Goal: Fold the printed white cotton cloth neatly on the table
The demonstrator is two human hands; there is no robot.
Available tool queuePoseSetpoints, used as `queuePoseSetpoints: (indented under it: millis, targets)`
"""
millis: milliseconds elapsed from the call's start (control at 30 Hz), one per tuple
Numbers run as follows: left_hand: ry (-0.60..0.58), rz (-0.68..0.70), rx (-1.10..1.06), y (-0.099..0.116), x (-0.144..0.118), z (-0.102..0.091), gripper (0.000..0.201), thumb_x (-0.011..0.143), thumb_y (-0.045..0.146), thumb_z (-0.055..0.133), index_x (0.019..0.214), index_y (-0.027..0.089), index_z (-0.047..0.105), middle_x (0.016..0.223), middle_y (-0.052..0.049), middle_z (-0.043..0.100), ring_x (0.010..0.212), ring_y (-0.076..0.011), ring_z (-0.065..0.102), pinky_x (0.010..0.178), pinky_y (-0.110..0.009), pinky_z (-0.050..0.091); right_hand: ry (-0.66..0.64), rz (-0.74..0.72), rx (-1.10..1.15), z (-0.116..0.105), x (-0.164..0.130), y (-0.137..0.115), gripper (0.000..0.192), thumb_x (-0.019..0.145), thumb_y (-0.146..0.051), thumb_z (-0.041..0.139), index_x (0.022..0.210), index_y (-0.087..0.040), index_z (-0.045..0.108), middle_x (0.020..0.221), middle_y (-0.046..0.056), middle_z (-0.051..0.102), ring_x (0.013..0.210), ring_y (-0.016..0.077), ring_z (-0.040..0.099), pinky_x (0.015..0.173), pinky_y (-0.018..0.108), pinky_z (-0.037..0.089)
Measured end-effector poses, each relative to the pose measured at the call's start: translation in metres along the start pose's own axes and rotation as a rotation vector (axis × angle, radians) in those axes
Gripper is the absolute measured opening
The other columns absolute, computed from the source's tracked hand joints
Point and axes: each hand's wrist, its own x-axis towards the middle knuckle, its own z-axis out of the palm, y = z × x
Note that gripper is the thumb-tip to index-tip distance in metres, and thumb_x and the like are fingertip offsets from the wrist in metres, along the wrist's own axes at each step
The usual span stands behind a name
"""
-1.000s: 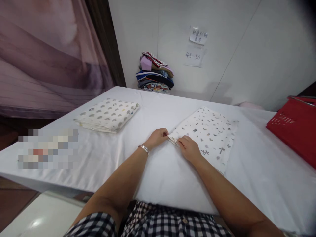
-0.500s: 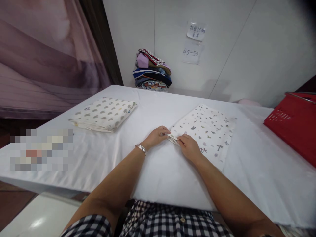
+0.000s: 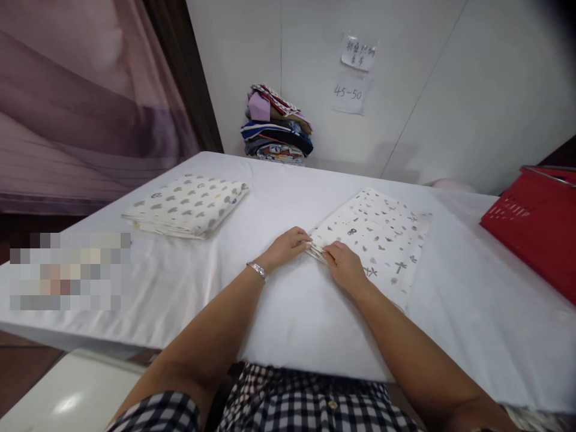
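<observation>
A white cloth (image 3: 382,231) printed with small plants and figures lies folded in layers on the table, right of centre. My left hand (image 3: 290,246) pinches the near left corner of its layered edge between thumb and fingers. Close beside it, my right hand (image 3: 342,264) grips the same edge, with its fingertips over the folds. A second folded cloth (image 3: 189,204), cream with grey mushroom-like prints, lies to the left, apart from both hands.
A white-covered table (image 3: 279,312) spreads beneath everything. At the right edge stands a red basket (image 3: 535,228) with a metal handle. Folded fabrics form a stack (image 3: 278,129) by the wall. A blurred patch (image 3: 67,273) hides something at the left. Pink curtain (image 3: 90,108) hangs at left.
Both hands stay on the cloth's corner with only slight finger shifts. The view has tilted very slightly; the cloths keep their places.
</observation>
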Motion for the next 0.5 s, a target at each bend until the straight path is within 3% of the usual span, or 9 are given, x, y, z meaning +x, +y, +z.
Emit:
queuePoseSetpoints:
  millis: [133, 267, 400, 500]
  targets:
    - [0.037, 0.023, 0.008, 0.0018, -0.0005, 0.0045, 0.024, 0.079, 0.034, 0.062, 0.102, 0.029, 0.067, 0.114, -0.002, 0.055, 0.098, -0.0177, 0.055, 0.086, -0.032, 0.047, -0.014, 0.0, -0.011, -0.0022, -0.0011, -0.0016, 0.02, 0.094, -0.024, 0.043, 0.095, -0.022, 0.063, 0.091, 0.003, 0.061, 0.09, 0.0162, 0.054, 0.074, 0.026, 0.04]
    - [0.038, 0.088, 0.096, 0.0034, 0.0025, 0.0072, 0.017, 0.085, 0.029, 0.054, 0.089, 0.027, 0.07, 0.109, -0.002, 0.056, 0.104, -0.0184, 0.053, 0.093, -0.034, 0.043, -0.05, -0.015, -0.071, -0.0057, -0.0032, -0.0043, 0.016, 0.089, -0.028, 0.051, 0.099, -0.021, 0.062, 0.094, 0.004, 0.06, 0.09, 0.0171, 0.052, 0.074, 0.026, 0.039]
    - [0.036, 0.099, 0.108, 0.0052, 0.0044, 0.0086, 0.021, 0.087, 0.031, 0.051, 0.08, 0.025, 0.07, 0.105, -0.002, 0.058, 0.098, -0.0176, 0.054, 0.089, -0.033, 0.045, -0.072, -0.005, -0.13, -0.0049, -0.0021, -0.0055, 0.018, 0.091, -0.027, 0.048, 0.101, -0.021, 0.061, 0.095, 0.005, 0.06, 0.09, 0.0174, 0.052, 0.073, 0.027, 0.038]
    - [0.099, 0.055, 0.037, 0.0056, 0.0041, 0.0068, 0.017, 0.084, 0.033, 0.054, 0.084, 0.025, 0.069, 0.104, -0.002, 0.058, 0.092, -0.0164, 0.055, 0.081, -0.03, 0.047, -0.065, 0.019, -0.115, -0.0018, 0.0001, -0.0048, 0.021, 0.094, -0.024, 0.042, 0.098, -0.021, 0.062, 0.093, 0.004, 0.06, 0.091, 0.0173, 0.053, 0.074, 0.027, 0.038]
